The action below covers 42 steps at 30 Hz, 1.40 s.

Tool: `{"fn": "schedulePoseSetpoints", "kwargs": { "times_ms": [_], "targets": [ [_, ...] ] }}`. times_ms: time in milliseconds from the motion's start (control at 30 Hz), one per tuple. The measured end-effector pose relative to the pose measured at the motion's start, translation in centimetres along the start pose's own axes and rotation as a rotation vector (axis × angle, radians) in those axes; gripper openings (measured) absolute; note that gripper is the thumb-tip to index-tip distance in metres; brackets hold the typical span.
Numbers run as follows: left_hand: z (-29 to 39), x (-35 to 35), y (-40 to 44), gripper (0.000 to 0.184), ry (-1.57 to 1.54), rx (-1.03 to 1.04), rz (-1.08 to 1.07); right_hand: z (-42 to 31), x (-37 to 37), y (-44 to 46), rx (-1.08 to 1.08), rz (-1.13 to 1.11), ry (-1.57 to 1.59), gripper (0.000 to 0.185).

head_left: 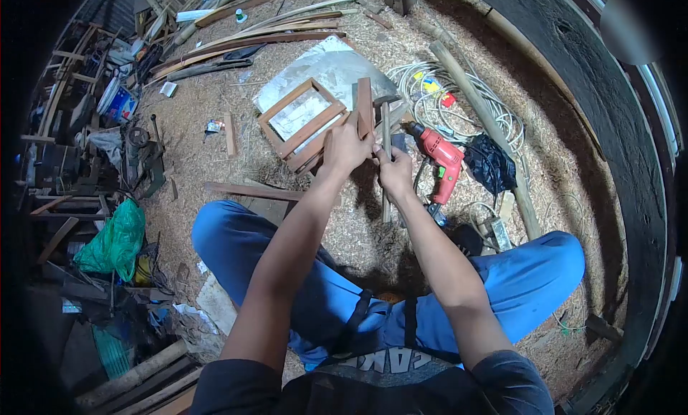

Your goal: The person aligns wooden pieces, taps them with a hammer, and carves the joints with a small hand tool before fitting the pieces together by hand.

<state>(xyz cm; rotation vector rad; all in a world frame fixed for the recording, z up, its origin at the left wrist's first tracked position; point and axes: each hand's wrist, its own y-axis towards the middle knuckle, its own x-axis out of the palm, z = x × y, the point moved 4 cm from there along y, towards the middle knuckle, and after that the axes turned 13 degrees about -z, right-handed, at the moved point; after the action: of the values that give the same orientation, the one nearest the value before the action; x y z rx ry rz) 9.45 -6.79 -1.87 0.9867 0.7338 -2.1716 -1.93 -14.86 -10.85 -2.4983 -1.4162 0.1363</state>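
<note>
Sawdust (pixel 183 146) lies between a green bag (pixel 115 239) at left and a frame (pixel 315 129); left hand (pixel 347 151) grips wood (pixel 365 103), right hand (pixel 395 173) a strip (pixel 386 125).

A red drill (pixel 443 157) lies near the right hand (pixel 394 170) on its outer side, with a black plastic bag (pixel 491 163) and a wooden pole (pixel 481 121) farther right, so sideways passage there is crowded. Just beside the left hand (pixel 346 148), a wooden frame (pixel 313 132) bars the way; a dark plank (pixel 251 191) lies across nearer the left knee (pixel 222 225). A hand could pass over the floor (pixel 358 246) between the forearms, toward the lap.
</note>
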Motion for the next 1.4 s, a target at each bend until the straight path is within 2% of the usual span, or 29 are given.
{"fn": "schedulePoseSetpoints", "kwargs": {
  "times_ms": [67, 200, 267, 400, 433, 533, 567, 600, 667, 700, 833, 933, 967, 1000, 1133, 1200, 1233, 1300, 1400],
  "targets": [
    [-0.2, -0.4, -0.1, 0.067, 0.016, -0.032, -0.04, 0.2, 0.3, 0.4, 0.012, -0.005, 0.047, 0.023],
    [-0.1, -0.6, 0.4, 0.06, 0.053, 0.06, -0.046, 0.4, 0.0, 0.9, -0.061, 0.038, -0.009, 0.024],
    [0.2, -0.4, 0.6, 0.06, 0.052, 0.072, -0.06, 0.1, -0.8, 0.7, -0.03, 0.067, -0.139, 0.028],
    [0.1, 0.5, 1.5, 0.057, 0.045, 0.051, -0.009, -1.1, -2.2, -2.5, 0.037, 0.057, -0.139, 0.034],
    [0.2, 0.5, 1.7, 0.056, 0.065, 0.039, 0.003, -0.1, -2.6, -2.8, 0.009, 0.074, -0.246, 0.037],
    [0.7, 0.6, 2.3, 0.058, 0.043, 0.017, 0.016, 0.9, -3.2, -5.9, -0.013, 0.123, -0.198, 0.041],
    [1.0, 0.5, 2.3, 0.047, 0.041, 0.027, 0.043, 2.2, -3.3, -6.3, -0.05, 0.141, -0.228, 0.042],
    [1.2, 0.5, 2.5, 0.047, 0.04, 0.031, 0.04, 2.6, -3.5, -6.8, -0.05, 0.147, -0.228, 0.042],
    [1.8, 0.5, 3.1, 0.034, 0.095, 0.035, 0.017, 3.2, -3.8, -7.7, -0.055, 0.125, -0.257, 0.042],
    [1.2, 1.2, 3.9, 0.027, 0.109, 0.052, 0.061, 1.6, -3.7, -8.6, 0.018, 0.105, -0.236, 0.043],
    [0.7, 1.5, 4.3, 0.029, 0.147, 0.053, -0.003, 0.6, -4.7, -9.3, -0.02, 0.095, -0.258, 0.045],
    [0.1, 0.9, 4.4, 0.032, 0.176, -0.011, -0.049, 1.2, -4.9, -9.0, 0.055, -0.01, -0.279, 0.036],
    [0.2, 0.8, 4.0, 0.033, 0.151, 0.023, -0.031, 1.2, -4.7, -8.7, -0.025, 0.009, -0.329, 0.032],
    [0.1, 1.1, 4.1, 0.033, 0.157, 0.023, -0.032, 0.5, -4.4, -8.8, -0.105, 0.027, -0.38, 0.036],
    [1.4, 1.1, 3.6, 0.035, 0.206, -0.031, -0.117, 0.1, -4.0, -9.3, -0.08, -0.062, -0.414, 0.046],
    [1.8, 0.8, 3.3, 0.035, 0.207, -0.051, -0.139, 0.3, -3.7, -9.3, -0.291, 0.024, -0.46, 0.044],
    [1.7, 1.0, 3.5, 0.035, 0.235, -0.005, -0.162, 0.4, -3.7, -9.4, -0.291, 0.024, -0.46, 0.044],
    [1.6, 1.2, 4.2, 0.035, 0.266, 0.045, -0.183, 1.4, -3.7, -9.4, -0.126, -0.025, -0.374, 0.043],
    [-0.1, 2.4, 5.0, 0.033, 0.277, 0.014, -0.289, 1.5, -3.5, -9.3, -0.208, 0.006, -0.38, 0.043]
  ]
}}
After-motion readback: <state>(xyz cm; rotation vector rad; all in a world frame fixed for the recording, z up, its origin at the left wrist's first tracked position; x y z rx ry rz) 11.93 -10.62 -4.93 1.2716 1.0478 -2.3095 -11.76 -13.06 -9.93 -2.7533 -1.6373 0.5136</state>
